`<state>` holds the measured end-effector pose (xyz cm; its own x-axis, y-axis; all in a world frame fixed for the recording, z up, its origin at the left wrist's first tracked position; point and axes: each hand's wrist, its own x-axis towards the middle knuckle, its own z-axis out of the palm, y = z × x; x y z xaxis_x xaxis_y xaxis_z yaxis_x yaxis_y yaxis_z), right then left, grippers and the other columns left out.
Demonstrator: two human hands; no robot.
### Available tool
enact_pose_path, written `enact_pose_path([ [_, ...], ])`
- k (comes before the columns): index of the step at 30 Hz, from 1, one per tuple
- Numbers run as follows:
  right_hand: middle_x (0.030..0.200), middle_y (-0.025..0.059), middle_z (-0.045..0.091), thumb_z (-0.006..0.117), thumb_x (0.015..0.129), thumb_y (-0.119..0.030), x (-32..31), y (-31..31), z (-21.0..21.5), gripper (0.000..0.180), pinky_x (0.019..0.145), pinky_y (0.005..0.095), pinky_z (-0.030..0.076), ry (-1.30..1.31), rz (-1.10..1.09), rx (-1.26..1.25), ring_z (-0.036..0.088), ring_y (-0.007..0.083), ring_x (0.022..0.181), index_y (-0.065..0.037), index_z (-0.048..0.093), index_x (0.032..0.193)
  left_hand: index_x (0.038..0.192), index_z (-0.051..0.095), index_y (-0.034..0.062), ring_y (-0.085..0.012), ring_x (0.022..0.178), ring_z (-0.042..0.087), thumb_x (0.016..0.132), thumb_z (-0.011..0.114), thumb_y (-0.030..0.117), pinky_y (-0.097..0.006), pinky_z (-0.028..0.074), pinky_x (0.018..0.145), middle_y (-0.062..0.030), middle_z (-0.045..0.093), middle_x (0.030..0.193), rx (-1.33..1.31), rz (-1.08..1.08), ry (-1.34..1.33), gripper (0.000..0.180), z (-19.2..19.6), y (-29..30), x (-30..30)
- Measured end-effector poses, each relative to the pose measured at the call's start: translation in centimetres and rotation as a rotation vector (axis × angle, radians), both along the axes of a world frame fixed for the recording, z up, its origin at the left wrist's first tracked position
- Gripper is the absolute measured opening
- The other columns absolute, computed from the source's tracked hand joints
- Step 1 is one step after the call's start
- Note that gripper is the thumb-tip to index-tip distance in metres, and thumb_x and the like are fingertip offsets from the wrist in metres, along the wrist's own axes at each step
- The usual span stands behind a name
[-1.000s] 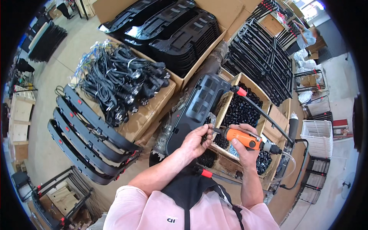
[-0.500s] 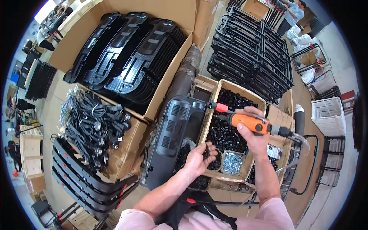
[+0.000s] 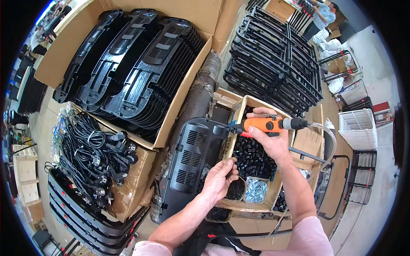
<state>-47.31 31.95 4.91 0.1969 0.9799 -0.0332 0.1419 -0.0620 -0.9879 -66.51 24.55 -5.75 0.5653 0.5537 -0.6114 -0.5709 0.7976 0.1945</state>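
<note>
An orange air screwdriver (image 3: pixel 256 121) is gripped in my right hand (image 3: pixel 273 143), its tip pointing left. That tip meets the upper right end of a long black plastic housing (image 3: pixel 188 160) with slotted vents; whether it sits on a screw is too small to tell. My left hand (image 3: pixel 218 177) has its fingers curled together near the housing's right edge, and what they pinch, if anything, is hidden. Just beside it stand a tub of small dark screws (image 3: pixel 235 190) and a tub of silvery screws (image 3: pixel 256 190). Black plastic parts (image 3: pixel 252 160) fill the wooden box behind them.
A hose (image 3: pixel 329 147) trails from the screwdriver. The housing lies on a wrapped roll (image 3: pixel 198 91). Around stand a carton of stacked black panels (image 3: pixel 147 77), bundled power cables (image 3: pixel 92 149), curved black parts (image 3: pixel 81 213) and stacked black frames (image 3: pixel 273 64). Another person (image 3: pixel 322 17) stands at the far right.
My right hand has brought the screwdriver left and levelled it, with its tip now at the housing's end. The fingers of my left hand have closed together. The whole view has shifted slightly.
</note>
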Motion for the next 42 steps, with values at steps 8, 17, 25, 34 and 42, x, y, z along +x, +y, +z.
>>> enact_pose_path([
  [8, 0.120, 0.0087, 0.074, 0.083, 0.089, -0.009, -1.4, 1.7, 0.4, 0.041, 0.098, 0.0325, 0.057, -0.121, 0.080, -0.065, 0.069, 0.0157, 0.111, -0.003, 0.066, 0.126, 0.117, 0.070, 0.0065, -0.0103, 0.081, 0.066, 0.110, 0.063, 0.030, -0.026, 0.058, 0.069, 0.0003, 0.067, 0.091, -0.040, 0.114, -0.009, 0.025, -0.9, 1.7, 0.7],
  [17, 0.111, 0.0061, 0.076, 0.082, 0.087, -0.009, -1.6, 1.7, -0.5, 0.030, 0.090, 0.0308, 0.059, -0.237, 0.089, -0.002, 0.070, 0.0130, 0.099, -0.004, 0.071, 0.114, 0.109, 0.070, 0.0088, -0.0119, 0.072, 0.063, 0.111, 0.060, 0.035, -0.026, 0.055, 0.062, 0.0018, 0.065, 0.086, -0.142, 0.185, 0.023, 0.028, -1.2, 4.3, 2.7],
  [25, 0.113, 0.0075, 0.075, 0.082, 0.089, -0.009, -1.6, 1.5, -0.7, 0.032, 0.089, 0.0292, 0.058, -0.239, 0.091, -0.016, 0.069, 0.0120, 0.100, -0.002, 0.070, 0.117, 0.118, 0.071, 0.0078, -0.0126, 0.074, 0.066, 0.111, 0.059, 0.033, -0.025, 0.058, 0.061, 0.0010, 0.067, 0.089, -0.143, 0.198, 0.027, 0.029, -1.0, 5.4, 3.6],
  [34, 0.123, 0.0161, 0.074, 0.085, 0.088, -0.008, -2.6, 0.0, 3.8, 0.054, 0.103, 0.0365, 0.059, -0.006, 0.044, 0.015, 0.071, 0.0211, 0.115, 0.004, 0.060, 0.135, 0.110, 0.069, 0.0094, -0.0140, 0.075, 0.062, 0.110, 0.060, 0.036, -0.026, 0.053, 0.065, 0.0014, 0.067, 0.086, -0.166, 0.268, -0.029, 0.028, -0.9, 6.9, 3.5],
  [42, 0.125, 0.0167, 0.074, 0.085, 0.089, -0.008, -3.3, -0.2, 4.3, 0.054, 0.103, 0.0367, 0.058, -0.015, 0.088, 0.017, 0.070, 0.0214, 0.116, 0.003, 0.059, 0.135, 0.115, 0.065, 0.0077, -0.0146, 0.078, 0.062, 0.112, 0.058, 0.032, -0.027, 0.055, 0.068, -0.0012, 0.064, 0.087, -0.183, 0.370, -0.244, 0.026, -0.6, 8.4, 2.1],
])
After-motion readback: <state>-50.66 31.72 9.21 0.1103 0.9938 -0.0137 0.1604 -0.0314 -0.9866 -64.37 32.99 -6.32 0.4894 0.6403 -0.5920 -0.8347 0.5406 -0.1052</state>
